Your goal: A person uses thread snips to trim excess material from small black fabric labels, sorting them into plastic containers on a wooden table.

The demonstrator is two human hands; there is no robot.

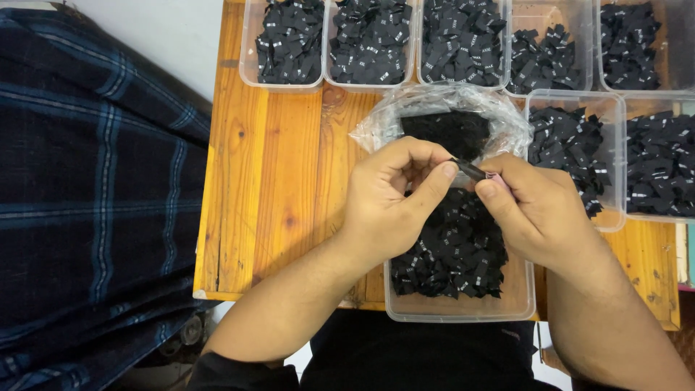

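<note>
Both hands pinch one small black label (pixel 470 170) between them, left hand (pixel 391 199) and right hand (pixel 532 206) closed on it, above the heaped tub (pixel 507 308) at the tabletop's near edge. Far-edge tubs (pixel 250 58) sit well filled; the plastic bag (pixel 376 127) looks far from empty.

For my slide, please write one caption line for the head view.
Both hands pinch a small black label above a clear tub of black labels.

garment workshop; wooden bench (pixel 268 181); tubs (pixel 289 43) of black labels (pixel 456 253)
</note>
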